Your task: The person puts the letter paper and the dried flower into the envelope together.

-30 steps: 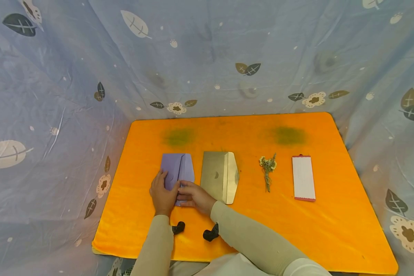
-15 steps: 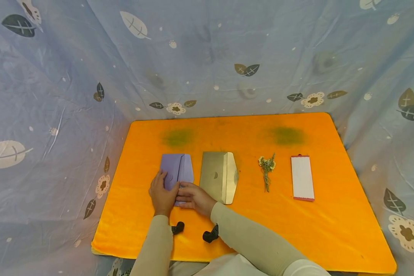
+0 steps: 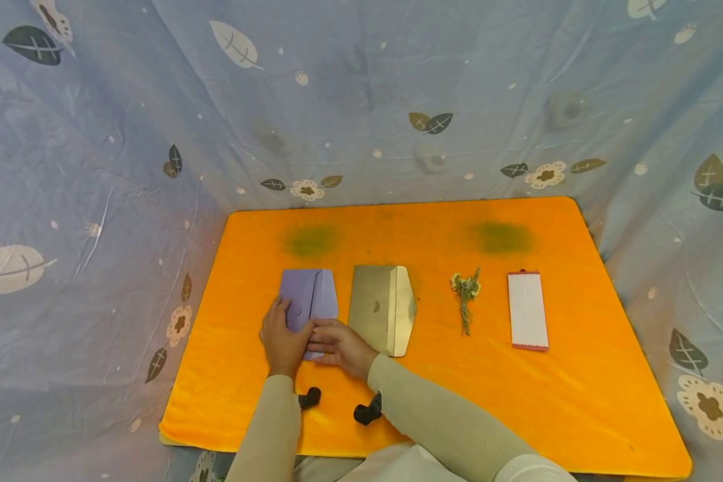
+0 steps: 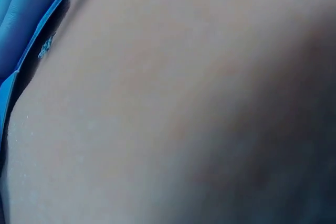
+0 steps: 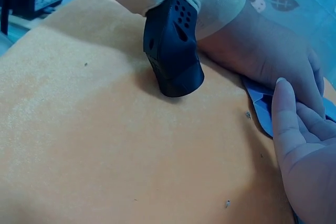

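Left hand (image 3: 284, 341): fingers laid over the left part of the purple envelope (image 3: 297, 288), thumb turned toward the pocket mouth. Right hand (image 3: 346, 348): fingers loosely bent, tips set beside the left thumb near the envelope's lower end; whether anything is pinched by either hand cannot be told. Purple envelope: placed left of centre in the frame, flap unfolded to the right. No plain shift is shown over the last second; the work at the pocket is thus judged to be held at the same stage. Its contents are hidden by the hands. Gold envelope (image 3: 370, 318): set near frame centre, flap likewise unfolded, contents not seen. Right of centre: dried flower bunch (image 3: 466, 289). Farther right: white panel (image 3: 527, 311), red-edged. All laid on orange cloth (image 3: 458, 375).
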The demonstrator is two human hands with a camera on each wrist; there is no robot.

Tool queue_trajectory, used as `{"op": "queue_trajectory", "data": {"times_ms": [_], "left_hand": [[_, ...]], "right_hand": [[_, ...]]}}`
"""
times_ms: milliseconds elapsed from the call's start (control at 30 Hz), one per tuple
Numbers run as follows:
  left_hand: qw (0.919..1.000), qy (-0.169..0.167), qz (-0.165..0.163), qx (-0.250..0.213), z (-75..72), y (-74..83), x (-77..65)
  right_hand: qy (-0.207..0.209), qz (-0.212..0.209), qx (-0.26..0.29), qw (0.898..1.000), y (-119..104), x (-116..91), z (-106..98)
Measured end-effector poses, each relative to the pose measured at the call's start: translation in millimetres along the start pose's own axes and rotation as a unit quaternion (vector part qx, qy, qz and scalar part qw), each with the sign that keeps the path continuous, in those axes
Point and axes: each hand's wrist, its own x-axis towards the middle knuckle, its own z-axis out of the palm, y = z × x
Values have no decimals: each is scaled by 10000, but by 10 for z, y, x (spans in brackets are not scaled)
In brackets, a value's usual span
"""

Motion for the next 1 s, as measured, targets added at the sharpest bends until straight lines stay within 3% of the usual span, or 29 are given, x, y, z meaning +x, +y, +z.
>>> {"op": "queue_trajectory", "data": {"times_ms": [333,1000], "left_hand": [[10000,6,-73,54,-4,2,15],[9996,209,174,44,10,25,-11]], "right_hand": [[86,19,116,9999,-4,-27,28],[-106,-66,223,9997,-23,-142,-95]]}}
